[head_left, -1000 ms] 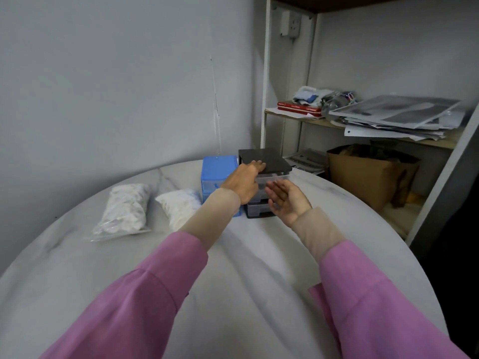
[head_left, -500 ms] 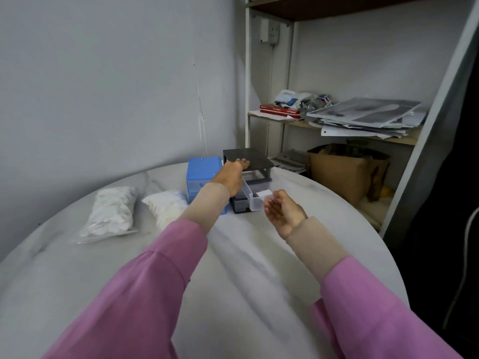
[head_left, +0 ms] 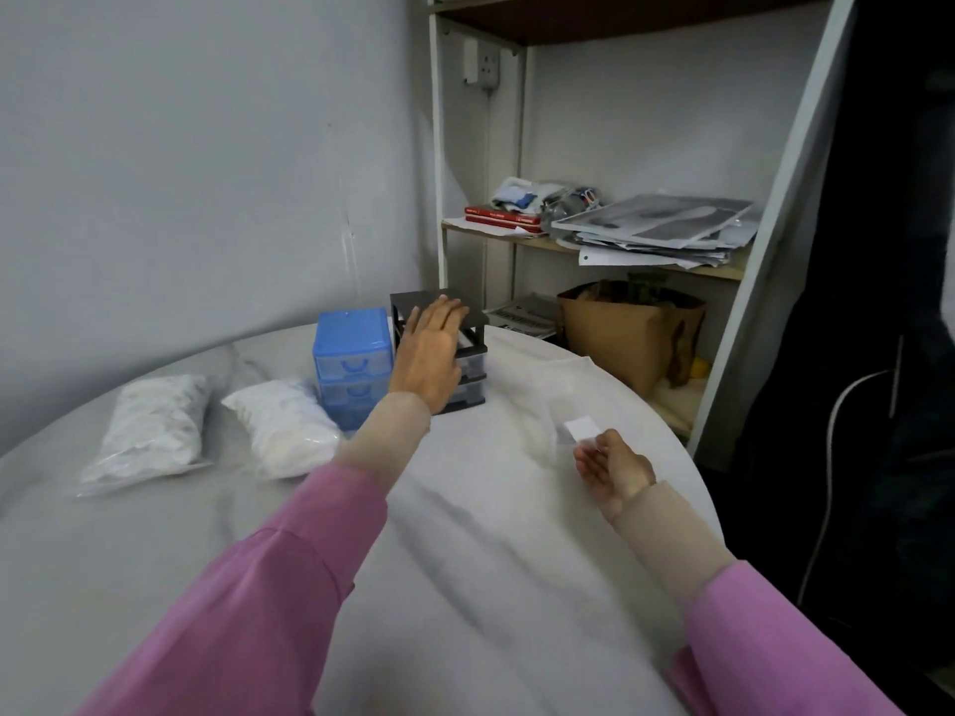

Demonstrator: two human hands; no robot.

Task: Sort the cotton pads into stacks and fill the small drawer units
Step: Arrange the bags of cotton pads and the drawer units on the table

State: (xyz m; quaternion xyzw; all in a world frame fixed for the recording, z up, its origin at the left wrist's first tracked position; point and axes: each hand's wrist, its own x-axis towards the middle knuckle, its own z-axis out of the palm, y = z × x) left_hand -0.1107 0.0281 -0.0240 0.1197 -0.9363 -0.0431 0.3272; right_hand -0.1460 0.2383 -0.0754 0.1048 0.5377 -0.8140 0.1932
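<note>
Cotton pads lie in two soft, slippery-looking bags (head_left: 150, 428) at the table's left, probably light and best gripped mid-bag, then the left hand (head_left: 430, 354) presses flat on the black drawer unit (head_left: 467, 348), and the right hand (head_left: 612, 470) pinches a clear drawer (head_left: 568, 436).

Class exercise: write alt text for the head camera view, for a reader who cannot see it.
A person's left hand rests flat on a black drawer unit while the right hand holds a clear drawer pulled free. Beside it stand a blue drawer unit and two bags of cotton pads.
</note>
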